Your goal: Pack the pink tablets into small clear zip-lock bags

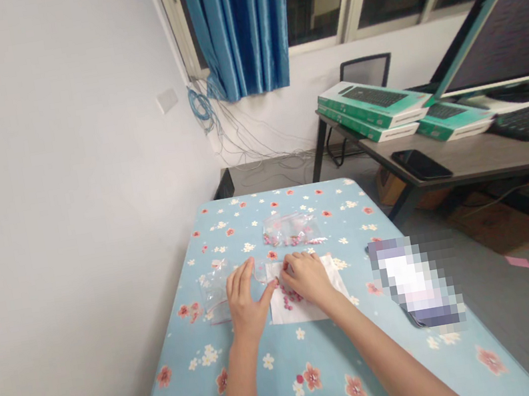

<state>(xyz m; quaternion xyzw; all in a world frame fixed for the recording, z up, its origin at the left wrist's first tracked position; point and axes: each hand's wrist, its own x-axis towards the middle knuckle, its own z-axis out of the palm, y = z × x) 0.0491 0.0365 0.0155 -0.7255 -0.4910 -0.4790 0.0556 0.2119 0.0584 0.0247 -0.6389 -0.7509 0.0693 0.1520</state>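
Several small pink beads point(289, 298) lie on a white sheet point(300, 313) in the middle of the flowered table. My left hand point(247, 299) is at the sheet's left edge, its thumb stretched away from the fingers and the thumb tip close to a tiny dark piece. A thin pinkish strand point(259, 276) shows between that thumb and index finger. Over the sheet's upper part is my right hand point(307, 277), fingers curled in a pinch just above the beads; what they hold is hidden. Left of my left hand lies a clear plastic bag point(213, 292).
Beyond the hands rests another clear bag point(291, 229) with pink pieces inside. A blurred-out object point(418, 284) lies at the table's right edge. One loose pink bead point(299, 378) is near the front. A desk with keyboard boxes point(371, 106) and a phone point(421, 164) stands right.
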